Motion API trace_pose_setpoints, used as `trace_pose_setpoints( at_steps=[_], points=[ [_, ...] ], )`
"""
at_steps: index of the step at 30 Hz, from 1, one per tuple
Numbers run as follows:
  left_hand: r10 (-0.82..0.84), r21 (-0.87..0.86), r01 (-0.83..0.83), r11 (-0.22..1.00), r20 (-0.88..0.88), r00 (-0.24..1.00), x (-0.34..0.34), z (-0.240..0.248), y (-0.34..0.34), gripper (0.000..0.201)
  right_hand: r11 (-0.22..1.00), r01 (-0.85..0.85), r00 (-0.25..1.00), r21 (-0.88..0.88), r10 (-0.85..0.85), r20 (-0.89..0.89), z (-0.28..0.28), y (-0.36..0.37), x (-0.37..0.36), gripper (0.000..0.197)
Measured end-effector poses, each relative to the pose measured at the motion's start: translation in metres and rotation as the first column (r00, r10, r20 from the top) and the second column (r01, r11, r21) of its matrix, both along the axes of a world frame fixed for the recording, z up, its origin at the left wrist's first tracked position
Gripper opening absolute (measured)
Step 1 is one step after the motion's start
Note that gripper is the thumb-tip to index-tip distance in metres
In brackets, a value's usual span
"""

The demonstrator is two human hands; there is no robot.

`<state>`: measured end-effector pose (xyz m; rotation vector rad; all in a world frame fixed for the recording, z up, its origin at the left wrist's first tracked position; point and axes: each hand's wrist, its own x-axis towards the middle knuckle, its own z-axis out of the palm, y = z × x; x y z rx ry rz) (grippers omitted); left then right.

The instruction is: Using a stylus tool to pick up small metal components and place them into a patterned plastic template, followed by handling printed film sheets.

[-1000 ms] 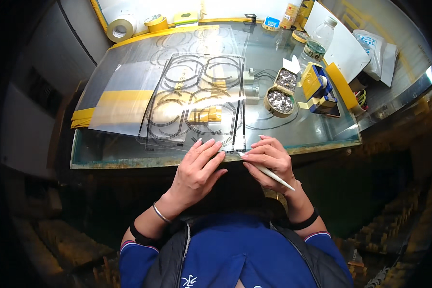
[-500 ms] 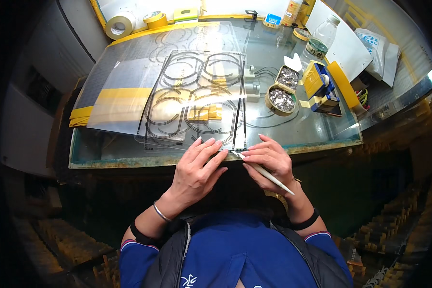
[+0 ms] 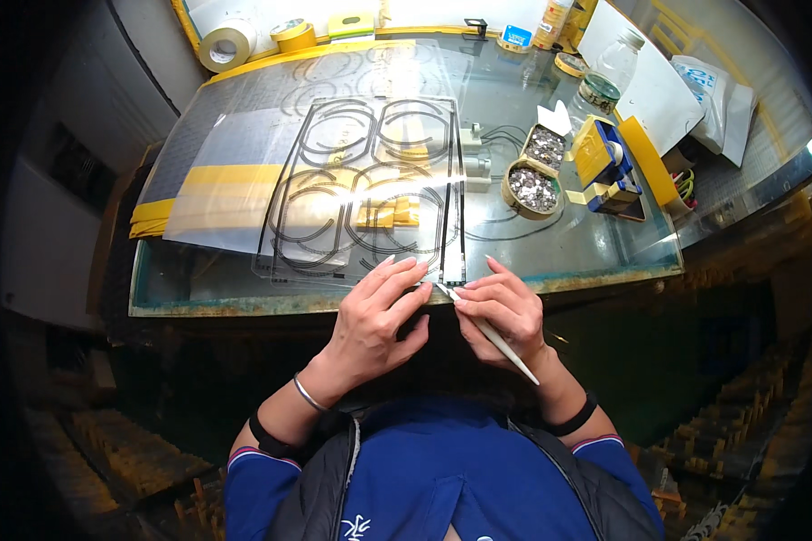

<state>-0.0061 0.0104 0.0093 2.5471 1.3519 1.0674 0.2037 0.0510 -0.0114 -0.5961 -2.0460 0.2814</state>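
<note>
Head view: the right hand (image 3: 502, 316) grasps a slim white tool (image 3: 506, 349), tip by the five o'clock corner of the patterned film (image 3: 362, 185) on the worktop (image 3: 595, 248). The left hand (image 3: 370, 314), unclenched, should steady the film flat.

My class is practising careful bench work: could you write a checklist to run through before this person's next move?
1. Right grip closed on the white pen-like tool: ok.
2. Tool tip near the near edge of the patterned clear sheet: ok.
3. Tip touching that sheet: cannot tell.
4. Left grip with fingertips over the sheet's near edge: ok.
5. Blue-and-yellow tape dispenser apart from both hands: ok.
</note>
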Motion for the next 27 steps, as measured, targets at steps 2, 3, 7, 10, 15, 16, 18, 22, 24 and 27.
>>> trace_pose_setpoints(
  at_steps=[2, 3, 7, 10, 15, 16, 18, 22, 24, 27],
  points=[
    [-0.018, -0.004, 0.018, 1.000, 0.029, 0.999, 0.0003, -0.0006, 0.0023, 0.035, 1.000, 0.024, 1.000, 0.006, -0.024, 0.009, -0.0008, -0.0017, -0.0007, 0.021],
    [-0.018, -0.010, 0.018, 1.000, 0.044, 0.999, 0.0005, -0.0005, 0.0026, 0.034, 1.000, 0.023, 1.000, 0.003, -0.023, 0.009, -0.0012, -0.0020, -0.0016, 0.021],
    [-0.016, -0.020, 0.017, 1.000, 0.073, 0.997, 0.0002, -0.0001, 0.0027, 0.032, 0.999, 0.045, 0.999, 0.017, -0.045, 0.001, -0.0019, -0.0036, -0.0038, 0.021],
    [-0.014, -0.018, 0.016, 1.000, 0.088, 0.996, 0.0006, -0.0019, 0.0043, 0.032, 0.998, 0.044, 0.999, -0.033, -0.045, -0.019, -0.0005, -0.0026, -0.0025, 0.019],
    [-0.006, -0.023, 0.008, 1.000, 0.098, 0.995, 0.0005, -0.0030, 0.0043, 0.032, 0.995, 0.029, 0.999, -0.096, -0.031, -0.028, 0.0046, -0.0021, -0.0011, 0.018],
    [-0.003, -0.021, 0.005, 1.000, 0.099, 0.995, 0.0007, -0.0031, 0.0044, 0.031, 0.996, 0.032, 0.999, -0.089, -0.034, -0.023, 0.0046, -0.0021, -0.0015, 0.018],
    [-0.002, -0.020, 0.004, 1.000, 0.096, 0.995, 0.0007, -0.0032, 0.0047, 0.031, 0.996, 0.035, 0.999, -0.083, -0.036, -0.018, 0.0038, -0.0022, -0.0025, 0.018],
    [-0.004, -0.008, 0.004, 1.000, 0.091, 0.996, 0.0009, -0.0030, 0.0058, 0.031, 0.997, 0.057, 0.998, -0.046, -0.057, 0.001, 0.0029, -0.0028, -0.0043, 0.020],
    [-0.004, -0.008, 0.005, 1.000, 0.090, 0.996, 0.0008, -0.0027, 0.0059, 0.031, 0.997, 0.065, 0.998, -0.034, -0.065, 0.016, 0.0021, -0.0044, -0.0057, 0.021],
    [-0.004, -0.015, 0.006, 1.000, 0.089, 0.996, 0.0008, -0.0019, 0.0060, 0.032, 0.996, 0.086, 0.996, -0.004, -0.086, 0.023, 0.0006, -0.0078, -0.0081, 0.024]
  ],
)
